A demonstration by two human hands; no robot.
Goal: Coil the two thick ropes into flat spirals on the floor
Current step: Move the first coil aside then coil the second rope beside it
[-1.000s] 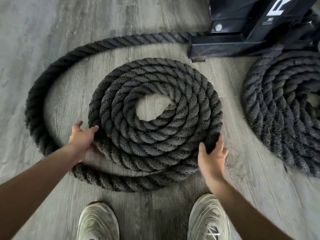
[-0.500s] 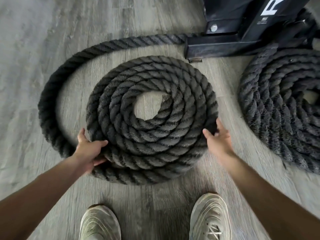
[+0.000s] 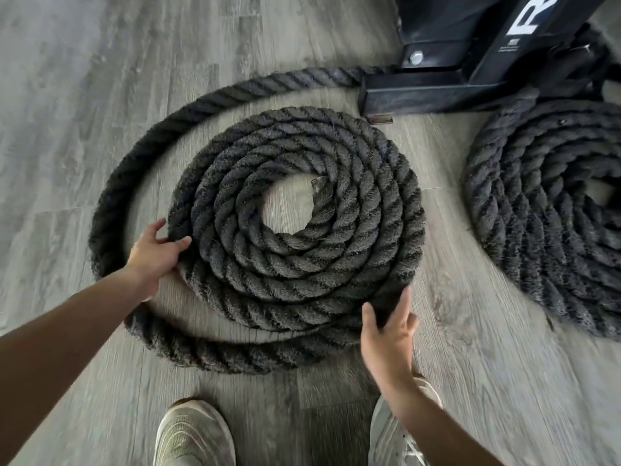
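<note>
The left rope (image 3: 295, 270), thick and dark, lies as a flat spiral in the middle of the floor. Its loose outer loop (image 3: 111, 203) runs from the black frame round the left side and along the bottom. My left hand (image 3: 153, 255) clasps the spiral's left edge, thumb on top of the outermost turn. My right hand (image 3: 386, 334) lies at the spiral's lower right, thumb and fingers spread against the rope where the loose loop meets the coil. The second rope (image 3: 551, 230) lies coiled at the right edge, partly cut off.
A black metal equipment base (image 3: 437, 89) stands at the top right; both ropes run to it. My two pale shoes (image 3: 195, 435) (image 3: 396, 435) are at the bottom, just below the loose loop. Grey wood-look flooring (image 3: 84, 79) extends to the left.
The spiral has turned a little counterclockwise. My left hand slid up its left edge; my right hand dropped from its right side to its lower right. The bottom loop now lies apart from the coil.
</note>
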